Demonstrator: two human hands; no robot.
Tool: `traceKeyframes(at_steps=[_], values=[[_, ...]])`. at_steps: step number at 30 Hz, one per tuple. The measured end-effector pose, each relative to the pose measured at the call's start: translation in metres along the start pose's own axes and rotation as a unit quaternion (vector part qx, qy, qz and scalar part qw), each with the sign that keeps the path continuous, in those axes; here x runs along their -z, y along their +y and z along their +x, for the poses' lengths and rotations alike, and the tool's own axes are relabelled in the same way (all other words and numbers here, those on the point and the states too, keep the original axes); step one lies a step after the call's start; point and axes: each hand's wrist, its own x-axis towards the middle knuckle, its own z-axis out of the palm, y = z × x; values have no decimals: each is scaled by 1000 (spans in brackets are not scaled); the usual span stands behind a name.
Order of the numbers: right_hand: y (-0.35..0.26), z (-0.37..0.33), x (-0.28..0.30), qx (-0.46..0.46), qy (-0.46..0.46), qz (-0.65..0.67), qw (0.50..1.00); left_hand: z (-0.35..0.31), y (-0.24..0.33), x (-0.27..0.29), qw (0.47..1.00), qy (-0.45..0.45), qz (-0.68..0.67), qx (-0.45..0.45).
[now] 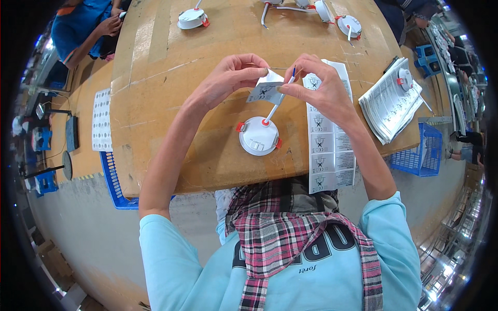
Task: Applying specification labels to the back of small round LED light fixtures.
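Note:
A round white downlight (pixel 258 142) with red spring clips lies on the table in front of me. Its white cable (pixel 272 112) rises toward my fingers, with blue and brown wire ends at the top. My left hand (pixel 222 83) pinches a white printed sticker label (pixel 264 93) by its upper edge; the label is bent at the cable. My right hand (pixel 322 93) is closed with thumb and fingers around the upper cable, beside the label's right edge. Under my right wrist lies a strip of similar labels (pixel 320 140), reaching past the table's front edge.
A stack of printed sheets (pixel 381 111) at the right carries another downlight (pixel 405 79). More downlights (pixel 192 19) sit along the far side of the table (pixel 155 67). Blue baskets (pixel 419 153) stand below the table. A person (pixel 83 31) works at the far left.

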Motion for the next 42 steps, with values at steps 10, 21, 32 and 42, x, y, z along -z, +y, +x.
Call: traceKeyframes(at_steps=[10,21,32,42], values=[[-3,0,-16,-70,45,98,992,-15,1,-8,991,94,76,-61],[-4,1,-23,-97,49,166,980,-24,10,-2,985,121,103,-69],[-3,5,-28,-105,50,174,978,-28,16,-2,984,140,94,-63],[-3,6,-30,-107,43,187,976,-30,19,-2,982,140,102,-68]])
